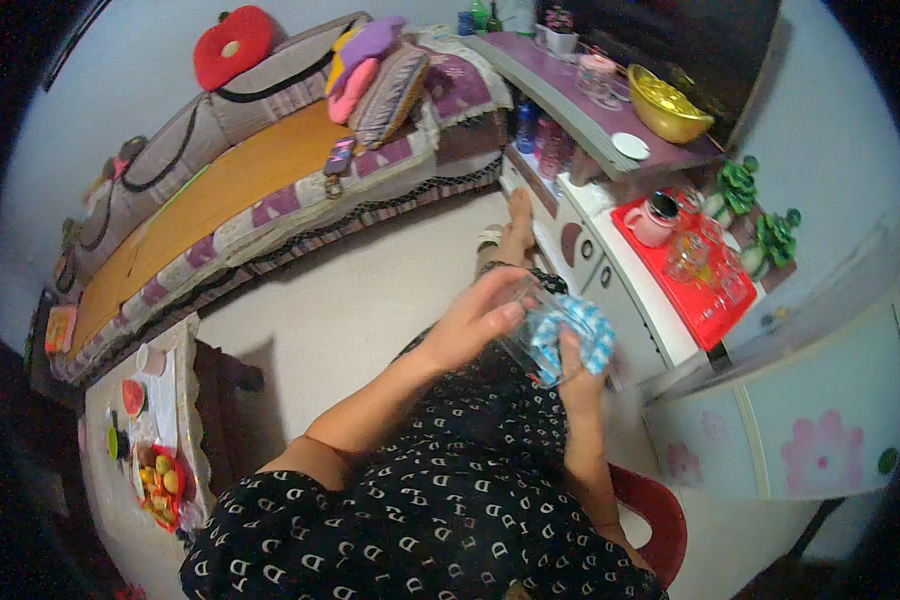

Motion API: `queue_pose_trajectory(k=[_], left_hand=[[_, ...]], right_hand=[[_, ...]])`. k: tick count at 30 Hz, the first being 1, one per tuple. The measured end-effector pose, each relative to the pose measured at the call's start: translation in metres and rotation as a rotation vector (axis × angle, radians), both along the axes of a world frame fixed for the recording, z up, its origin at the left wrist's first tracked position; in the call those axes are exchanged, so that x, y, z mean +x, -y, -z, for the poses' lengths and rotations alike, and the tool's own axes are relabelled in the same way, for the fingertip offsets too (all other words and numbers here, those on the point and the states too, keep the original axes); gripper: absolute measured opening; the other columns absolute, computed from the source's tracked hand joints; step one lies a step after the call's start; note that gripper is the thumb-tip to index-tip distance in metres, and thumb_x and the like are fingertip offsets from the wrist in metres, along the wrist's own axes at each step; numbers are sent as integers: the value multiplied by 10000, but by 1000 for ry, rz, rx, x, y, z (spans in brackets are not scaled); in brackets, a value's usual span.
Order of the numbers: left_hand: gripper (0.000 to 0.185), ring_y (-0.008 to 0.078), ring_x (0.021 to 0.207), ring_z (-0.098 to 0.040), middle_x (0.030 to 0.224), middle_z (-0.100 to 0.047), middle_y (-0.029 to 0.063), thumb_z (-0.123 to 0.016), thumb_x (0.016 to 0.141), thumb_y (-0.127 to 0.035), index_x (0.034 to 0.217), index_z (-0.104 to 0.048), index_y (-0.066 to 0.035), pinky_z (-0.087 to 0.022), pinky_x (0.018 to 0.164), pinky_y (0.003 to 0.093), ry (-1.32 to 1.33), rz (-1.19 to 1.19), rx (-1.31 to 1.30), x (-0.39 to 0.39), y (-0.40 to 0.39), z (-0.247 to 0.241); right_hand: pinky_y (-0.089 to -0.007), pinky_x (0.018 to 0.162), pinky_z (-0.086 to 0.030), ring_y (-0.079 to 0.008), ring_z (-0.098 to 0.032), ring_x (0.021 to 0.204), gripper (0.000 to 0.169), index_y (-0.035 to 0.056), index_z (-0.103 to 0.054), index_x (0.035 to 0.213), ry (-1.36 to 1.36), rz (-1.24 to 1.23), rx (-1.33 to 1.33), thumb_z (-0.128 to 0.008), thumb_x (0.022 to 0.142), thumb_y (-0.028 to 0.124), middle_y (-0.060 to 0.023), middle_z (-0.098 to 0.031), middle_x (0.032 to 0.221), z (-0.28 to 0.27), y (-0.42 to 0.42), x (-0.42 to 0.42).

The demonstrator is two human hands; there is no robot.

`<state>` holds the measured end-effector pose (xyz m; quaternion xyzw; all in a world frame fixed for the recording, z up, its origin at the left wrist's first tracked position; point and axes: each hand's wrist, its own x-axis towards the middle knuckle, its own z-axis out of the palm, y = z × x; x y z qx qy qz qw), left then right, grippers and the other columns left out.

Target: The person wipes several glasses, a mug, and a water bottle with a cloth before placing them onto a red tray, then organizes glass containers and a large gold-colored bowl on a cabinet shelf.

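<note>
My left hand (487, 311) holds a clear, see-through container (520, 337) over my lap; its exact kind is hard to tell. Against it, my right hand (579, 367) grips a blue-and-white checked cloth (596, 330), with the thumb pressing on the cloth. To the right of both hands, a red tray (682, 300) on the white cabinet carries a pink jug with a dark lid (654, 220) and several clear glass pieces (688, 255).
A purple-topped shelf (600, 112) holds a golden bowl (666, 105) and a white lid (631, 146). Green potted plants (776, 238) stand beside the tray. A sofa (225, 165) runs along the far side. Fruit (163, 480) lies on the low table (187, 405) at left.
</note>
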<state>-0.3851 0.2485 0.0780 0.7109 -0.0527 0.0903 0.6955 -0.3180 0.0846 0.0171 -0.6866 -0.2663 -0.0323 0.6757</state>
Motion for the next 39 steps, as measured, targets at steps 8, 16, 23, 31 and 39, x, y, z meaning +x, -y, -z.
queue_pose_trajectory(k=[8,16,23,31,39], left_hand=[[603,197,1055,-484,1161,-490,102,-612,746,-309,1244,-410,-36,-394,887,302,123,-109,300,-3,9,-7],[661,306,1083,-491,1195,-489,150,-662,650,-271,1217,-434,-19,-392,919,386,362,-145,625,2,11,-11],[700,339,1186,-408,1282,-411,189,-670,667,-200,1278,-372,-33,-334,991,412,353,15,768,7,12,-22],[776,348,1223,-375,1300,-380,185,-746,664,-188,1317,-347,-59,-322,1015,412,300,-32,808,22,16,-21],[808,355,1186,-400,1291,-390,190,-787,599,-191,1281,-382,-35,-348,984,412,411,72,976,53,39,-44]], right_hand=[[-338,833,-431,-210,-573,926,287,15,-594,1038,-102,-97,88,-500,903,250,-94,-621,985,-6,-5,6],[-290,502,-494,-160,-599,650,302,59,-562,1042,-836,-513,417,-606,852,290,-55,-618,838,12,1,5],[-262,397,-450,-141,-572,555,343,49,-562,1031,-841,-525,526,-650,811,297,-37,-605,793,26,8,12],[-281,482,-477,-155,-572,663,251,38,-533,1088,-673,-201,541,-573,853,115,-84,-605,874,19,15,21],[-316,695,-483,-180,-616,761,159,-9,-623,907,-160,223,87,-577,837,126,-87,-657,834,-1,38,42]])
